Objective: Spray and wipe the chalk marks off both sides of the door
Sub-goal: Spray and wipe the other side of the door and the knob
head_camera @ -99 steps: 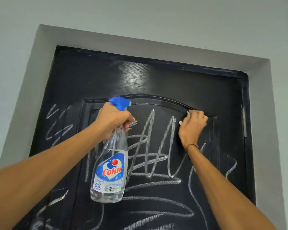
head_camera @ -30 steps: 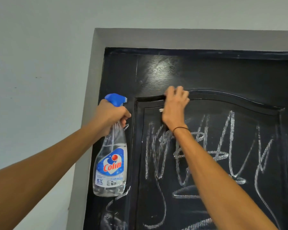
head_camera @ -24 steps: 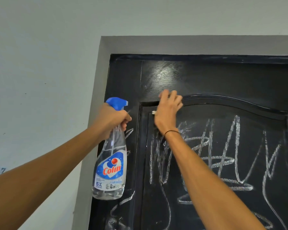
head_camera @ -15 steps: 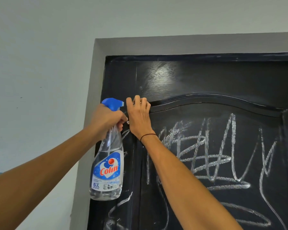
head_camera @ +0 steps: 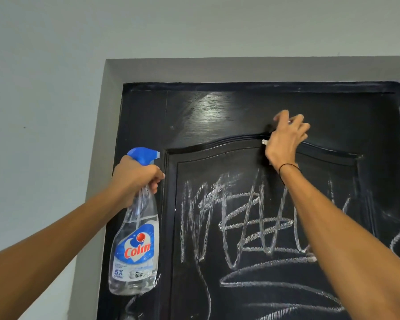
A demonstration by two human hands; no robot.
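1. Landmark's the door (head_camera: 217,116), black, with chalk marks (head_camera: 247,222) scrawled all over the panel below its curved moulding.
2. Left hand (head_camera: 134,179) had its fingers wrapped round the spray bottle (head_camera: 135,245), held upright just left of the door's edge, probably parked but ready.
3. Right hand (head_camera: 284,139) was raised and pressed on the door's moulding, fingers curled over something small and white, can't tell what.

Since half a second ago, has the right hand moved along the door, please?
Yes. The right hand slid right along the arched moulding, away from the panel's top-left corner.
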